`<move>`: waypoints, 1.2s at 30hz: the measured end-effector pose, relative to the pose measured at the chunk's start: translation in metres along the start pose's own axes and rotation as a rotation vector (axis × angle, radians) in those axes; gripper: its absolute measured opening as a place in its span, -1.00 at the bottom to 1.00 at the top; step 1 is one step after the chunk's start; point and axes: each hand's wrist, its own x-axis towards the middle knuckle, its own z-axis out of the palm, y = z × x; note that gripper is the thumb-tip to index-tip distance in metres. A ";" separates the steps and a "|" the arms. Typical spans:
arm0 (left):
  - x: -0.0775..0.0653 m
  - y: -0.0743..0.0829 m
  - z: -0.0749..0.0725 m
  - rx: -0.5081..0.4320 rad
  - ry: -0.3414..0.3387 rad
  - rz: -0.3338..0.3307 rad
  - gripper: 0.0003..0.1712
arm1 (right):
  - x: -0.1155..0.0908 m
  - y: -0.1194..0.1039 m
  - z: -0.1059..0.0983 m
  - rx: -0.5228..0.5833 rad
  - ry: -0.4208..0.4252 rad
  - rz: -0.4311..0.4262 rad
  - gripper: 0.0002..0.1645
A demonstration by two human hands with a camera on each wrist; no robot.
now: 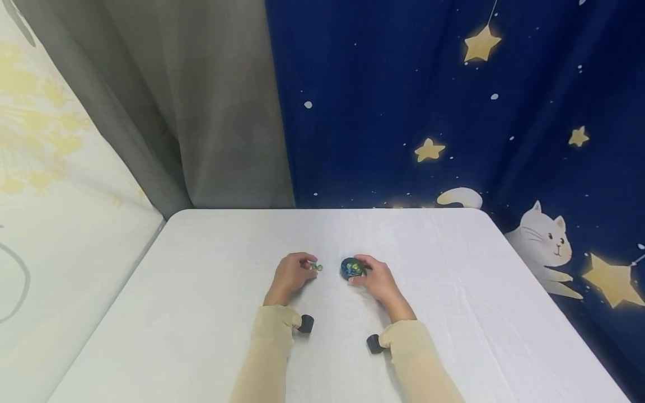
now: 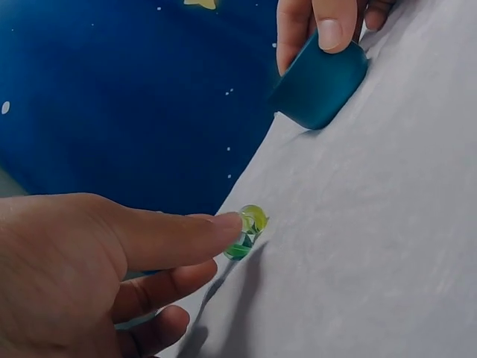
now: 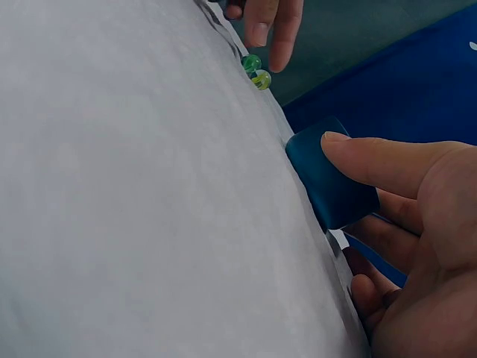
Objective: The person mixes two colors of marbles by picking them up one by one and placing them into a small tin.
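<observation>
My left hand [image 1: 307,266] rests on the white table [image 1: 201,313], one outstretched fingertip [image 2: 227,222] touching two small green glass marbles [image 2: 249,228] that lie side by side on the cloth. In the right wrist view the marbles [image 3: 257,71] sit just below those fingers. A hand's width to the right, my right hand [image 1: 364,272] grips a small round dark-blue cup [image 1: 351,268], thumb [image 3: 373,158] on one wall and fingers behind. The cup [image 2: 322,83] stands on the table with several marbles showing inside.
The table's far edge [image 1: 327,210] meets a grey curtain [image 1: 201,112] and a dark-blue star-and-cat cloth [image 1: 453,112]. A pale patterned wall [image 1: 45,168] closes the left side. A black wrist camera [image 1: 305,323] sits on each sleeve.
</observation>
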 end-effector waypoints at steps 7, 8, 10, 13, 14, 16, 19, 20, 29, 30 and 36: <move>0.001 -0.005 0.006 0.022 0.001 -0.008 -0.70 | 0.001 0.001 0.000 0.001 0.000 -0.011 -0.28; 0.001 -0.005 0.007 0.029 0.006 -0.008 -0.70 | 0.001 0.000 0.000 0.003 0.000 -0.010 -0.28; 0.001 -0.005 0.008 0.043 0.016 -0.010 -0.71 | 0.000 0.000 0.000 0.002 -0.001 -0.013 -0.28; 0.000 -0.004 0.010 0.068 0.037 -0.006 -0.72 | 0.000 0.000 0.000 0.003 0.000 -0.014 -0.28; 0.000 -0.003 0.011 0.076 0.044 -0.006 -0.73 | 0.000 0.000 0.001 0.003 0.000 -0.015 -0.28; 0.000 -0.003 0.012 0.090 0.058 -0.006 -0.75 | 0.000 0.000 0.001 0.003 0.000 -0.019 -0.29; -0.001 -0.002 0.013 0.101 0.075 -0.005 -0.78 | 0.000 0.000 0.001 0.007 0.000 -0.017 -0.29; -0.001 -0.002 0.013 0.100 0.079 -0.007 -0.79 | 0.000 -0.001 0.001 0.007 0.000 -0.017 -0.28; -0.002 -0.001 0.013 0.101 0.087 0.001 -0.84 | -0.002 -0.001 0.000 -0.002 -0.003 -0.018 -0.29; -0.002 -0.001 0.013 0.097 0.084 0.000 -0.84 | -0.002 -0.001 0.000 -0.003 -0.003 -0.020 -0.29; -0.001 -0.002 0.011 0.083 0.072 -0.011 -0.84 | -0.001 0.000 0.001 -0.010 0.002 -0.014 -0.29</move>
